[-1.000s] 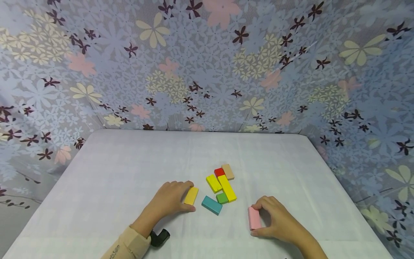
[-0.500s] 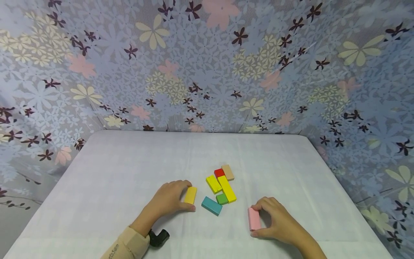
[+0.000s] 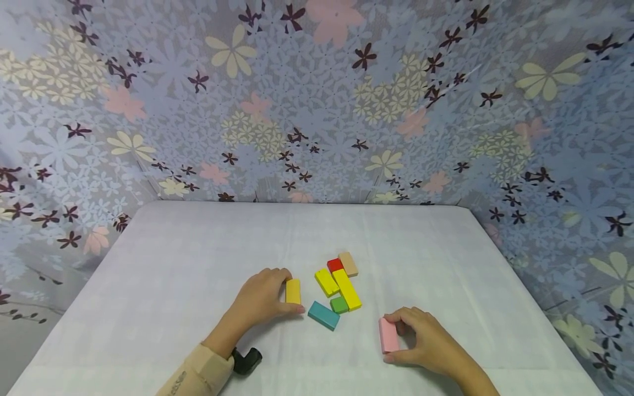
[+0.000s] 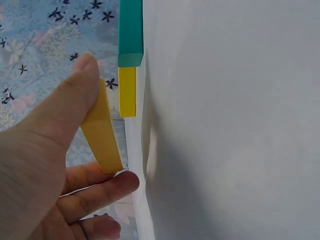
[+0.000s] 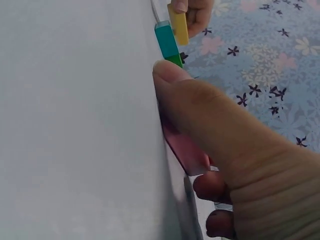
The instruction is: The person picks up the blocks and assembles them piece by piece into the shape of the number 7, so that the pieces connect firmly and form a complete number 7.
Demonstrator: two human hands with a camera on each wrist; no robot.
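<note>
My left hand (image 3: 262, 297) pinches an orange-yellow block (image 3: 293, 291) between thumb and fingers; in the left wrist view this block (image 4: 104, 132) looks raised off the cloth. At the right, my right hand (image 3: 426, 338) grips a pink block (image 3: 388, 335) by its two ends, low at the cloth. Between the hands lie a teal block (image 3: 324, 315), a green block (image 3: 339, 304), a long yellow block (image 3: 347, 289), a shorter yellow block (image 3: 327, 282), a red block (image 3: 335, 265) and a tan block (image 3: 349, 264), grouped closely.
A white cloth (image 3: 198, 242) covers the table. Behind and beside it hangs a flowered curtain (image 3: 317, 110). A black curved object (image 3: 247, 361) sits by the left wrist, at the beige sleeve (image 3: 200, 371).
The left hand has moved slightly away from me with the orange-yellow block, which has turned a little. The right hand and pink block stay nearly in place.
</note>
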